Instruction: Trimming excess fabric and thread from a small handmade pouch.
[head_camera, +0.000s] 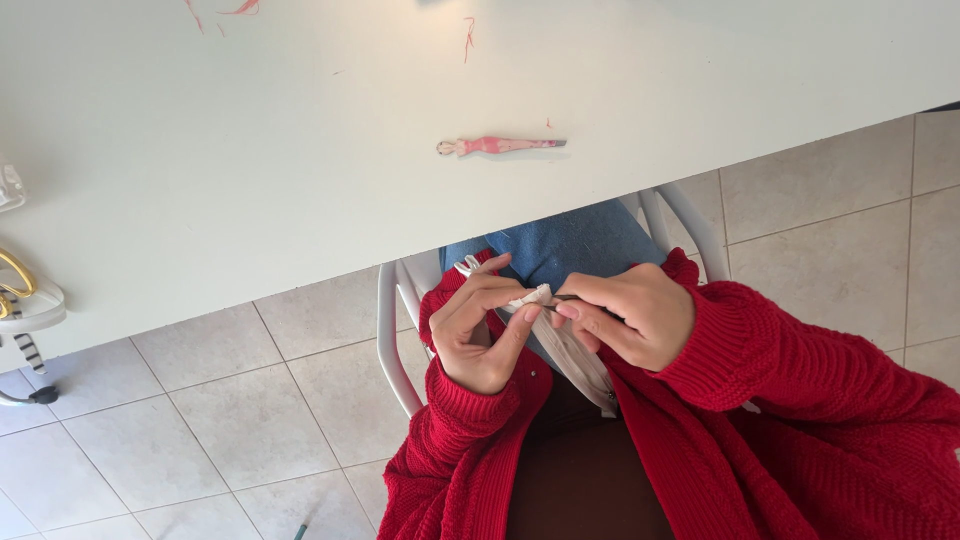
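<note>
Two hands meet over the lap, below the table (300, 150) edge. Left hand (480, 325) fingers pinch a strip of white fabric (565, 350); right hand (630, 315) fingers clench a thin tool against its top edge. Pink seam ripper (500, 146) lies on the table at 12 o'clock, well apart.

Table edge (300, 270) blocks upward; open floor (200, 420) (tiled) lies left.
</note>
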